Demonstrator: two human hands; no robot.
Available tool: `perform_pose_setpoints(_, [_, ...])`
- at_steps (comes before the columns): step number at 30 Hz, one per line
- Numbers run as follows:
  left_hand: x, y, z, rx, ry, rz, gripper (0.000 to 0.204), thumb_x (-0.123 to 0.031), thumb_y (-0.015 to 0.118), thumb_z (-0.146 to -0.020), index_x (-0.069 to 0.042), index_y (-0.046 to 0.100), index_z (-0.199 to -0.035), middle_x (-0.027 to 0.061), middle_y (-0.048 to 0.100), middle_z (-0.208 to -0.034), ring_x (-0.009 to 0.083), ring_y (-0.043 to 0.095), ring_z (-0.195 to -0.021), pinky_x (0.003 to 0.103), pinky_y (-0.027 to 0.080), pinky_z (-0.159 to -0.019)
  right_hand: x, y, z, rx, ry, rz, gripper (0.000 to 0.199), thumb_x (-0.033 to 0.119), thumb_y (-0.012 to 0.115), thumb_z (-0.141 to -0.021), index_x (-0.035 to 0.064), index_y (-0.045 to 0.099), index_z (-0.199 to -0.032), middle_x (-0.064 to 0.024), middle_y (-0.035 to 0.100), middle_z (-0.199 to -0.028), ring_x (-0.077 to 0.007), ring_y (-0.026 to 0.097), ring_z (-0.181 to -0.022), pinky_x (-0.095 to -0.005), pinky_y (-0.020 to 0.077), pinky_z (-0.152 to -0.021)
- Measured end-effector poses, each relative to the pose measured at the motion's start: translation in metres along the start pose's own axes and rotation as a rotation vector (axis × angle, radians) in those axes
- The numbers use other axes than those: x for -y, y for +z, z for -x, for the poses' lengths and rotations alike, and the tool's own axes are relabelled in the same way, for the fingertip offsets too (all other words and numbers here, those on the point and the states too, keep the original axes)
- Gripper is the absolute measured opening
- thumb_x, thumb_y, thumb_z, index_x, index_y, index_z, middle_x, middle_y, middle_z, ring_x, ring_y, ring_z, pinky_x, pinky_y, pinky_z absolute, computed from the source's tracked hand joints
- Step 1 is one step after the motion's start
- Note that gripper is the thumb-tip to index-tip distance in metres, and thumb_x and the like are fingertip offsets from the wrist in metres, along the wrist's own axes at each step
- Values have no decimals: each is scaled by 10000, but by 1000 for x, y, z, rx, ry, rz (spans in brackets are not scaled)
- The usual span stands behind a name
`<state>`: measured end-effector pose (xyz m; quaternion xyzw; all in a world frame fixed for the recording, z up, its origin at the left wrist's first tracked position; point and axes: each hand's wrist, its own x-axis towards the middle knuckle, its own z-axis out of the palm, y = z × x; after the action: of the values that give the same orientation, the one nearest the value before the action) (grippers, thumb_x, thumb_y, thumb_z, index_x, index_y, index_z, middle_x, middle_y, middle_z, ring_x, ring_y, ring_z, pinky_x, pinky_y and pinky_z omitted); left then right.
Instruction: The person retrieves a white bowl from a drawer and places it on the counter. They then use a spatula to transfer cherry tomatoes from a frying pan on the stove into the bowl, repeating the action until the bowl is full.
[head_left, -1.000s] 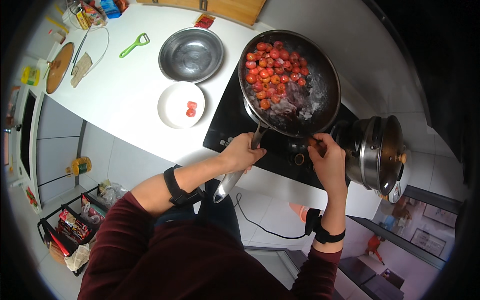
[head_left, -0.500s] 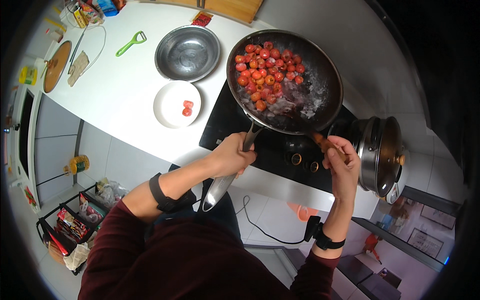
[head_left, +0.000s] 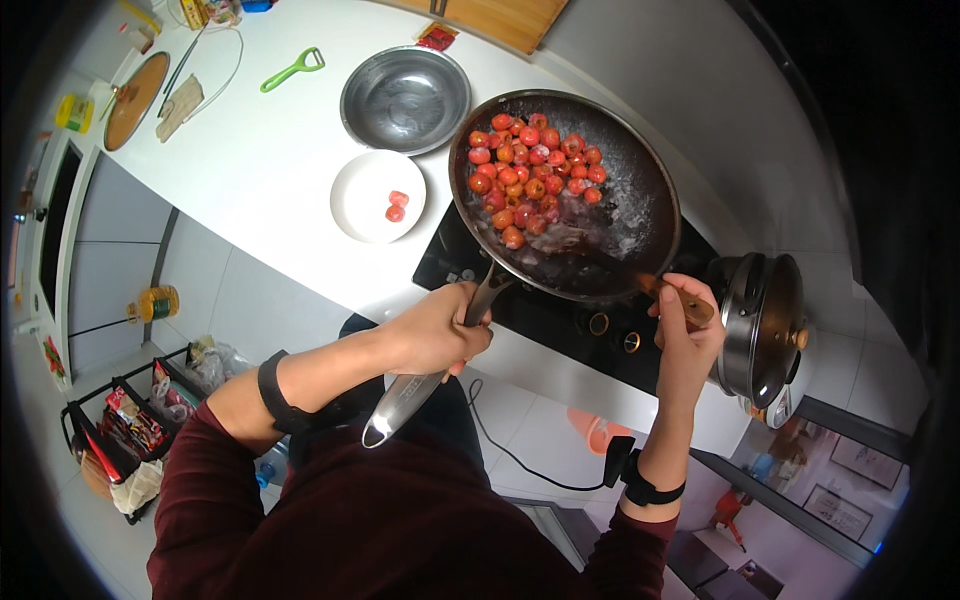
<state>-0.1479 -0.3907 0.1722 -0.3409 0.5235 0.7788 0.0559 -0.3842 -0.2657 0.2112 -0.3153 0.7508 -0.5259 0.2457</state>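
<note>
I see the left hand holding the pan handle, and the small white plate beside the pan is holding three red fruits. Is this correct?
Not quite. The head view shows the left hand gripping the handle of the pan, and the small white plate beside it, but the plate holds only two red fruits, not three. The other red fruits are in the pan.

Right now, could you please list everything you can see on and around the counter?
frying pan: one, dark, over the black cooktop, tilted
red fruits: many, red and orange, on the pan's left side
white plate: one, on the white counter, holding two red pieces
steel bowl: one, silver, behind the plate
green peeler: one, far left of the bowl
wooden board: one, brown, at the counter's back edge
lidded pot: one, metal, right of the cooktop
left hand: gripping the pan's metal handle
right hand: gripping a wooden utensil handle that reaches into the pan
</note>
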Motion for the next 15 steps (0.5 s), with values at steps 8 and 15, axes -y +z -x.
perform_pose_setpoints(8, [-6,12,4,-38,37,-3,187,-50,538,-885,-1,437,-1036,8,498,-625,97,502,-447,253,428,-438,8,-5,-9,15,-10,-17,113,47,585,-914,-18,626,-997,-38,628,-818,-85,598,-694,-197,449,-624])
perform_pose_setpoints(15, [-6,18,7,-47,17,45,155,-38,532,-880,-16,427,-991,9,491,-602,100,492,-435,257,429,-437,27,-33,-24,-131,-167,129,144,106,562,-941,-6,632,-999,-43,617,-814,-88,587,-680,-208,434,-593])
